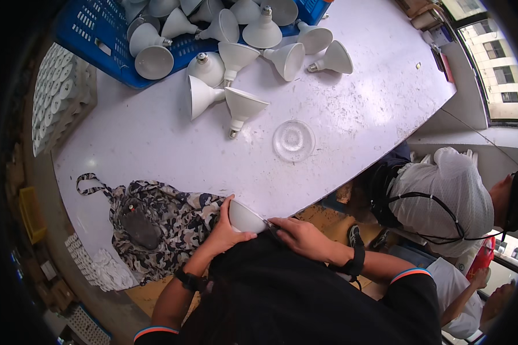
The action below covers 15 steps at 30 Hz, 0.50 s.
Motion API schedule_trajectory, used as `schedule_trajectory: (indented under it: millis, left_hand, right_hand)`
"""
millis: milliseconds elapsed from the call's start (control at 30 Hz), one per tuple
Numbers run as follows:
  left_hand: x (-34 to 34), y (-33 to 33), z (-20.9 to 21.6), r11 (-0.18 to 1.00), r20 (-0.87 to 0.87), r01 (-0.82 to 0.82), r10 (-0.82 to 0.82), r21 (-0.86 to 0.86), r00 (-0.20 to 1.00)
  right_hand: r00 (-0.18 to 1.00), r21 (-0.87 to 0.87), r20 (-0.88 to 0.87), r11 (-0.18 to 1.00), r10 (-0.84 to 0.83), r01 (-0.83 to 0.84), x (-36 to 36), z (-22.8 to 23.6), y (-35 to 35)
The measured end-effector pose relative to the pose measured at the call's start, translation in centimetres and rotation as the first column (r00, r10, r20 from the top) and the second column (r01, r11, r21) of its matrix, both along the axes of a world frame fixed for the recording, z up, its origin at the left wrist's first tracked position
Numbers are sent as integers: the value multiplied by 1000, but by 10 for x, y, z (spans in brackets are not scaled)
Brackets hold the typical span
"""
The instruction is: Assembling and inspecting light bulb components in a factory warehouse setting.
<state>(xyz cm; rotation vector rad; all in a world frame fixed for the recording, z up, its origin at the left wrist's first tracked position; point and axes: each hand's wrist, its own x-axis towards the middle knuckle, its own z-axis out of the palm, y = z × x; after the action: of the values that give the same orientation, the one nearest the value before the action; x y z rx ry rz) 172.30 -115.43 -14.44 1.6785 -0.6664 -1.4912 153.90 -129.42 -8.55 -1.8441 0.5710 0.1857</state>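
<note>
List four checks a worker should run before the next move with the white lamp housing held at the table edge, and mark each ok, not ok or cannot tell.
1. Left hand grips the white lamp housing: ok.
2. Right hand touches the housing's side: ok.
3. What the right fingers pinch there: cannot tell.
4. Clear round lens lies free on the table: ok.
5. Camouflage bag is clear of the housing: not ok, it lies right beside it.

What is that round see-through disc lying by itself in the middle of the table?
The clear disc looks like a round lens cover of transparent plastic or glass, with faint rings around a small centre. It lies flat on the white table, alone, touching nothing else, just right of the nearest white cone-shaped lamp housing. Neither hand is near it.
</note>
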Motion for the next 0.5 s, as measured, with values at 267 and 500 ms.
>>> schedule_trajectory:
  millis: [267,500]
  left_hand:
    - [4,4,-8,997,20,48,-47,-54,999]
    - [5,2,-8,995,36,66,-64,-69,997]
  right_hand:
    - [994,-59,-77,996,-75,71,-3,9,6]
    - [992,-198,-127,980,-21,-5,0,14,8]
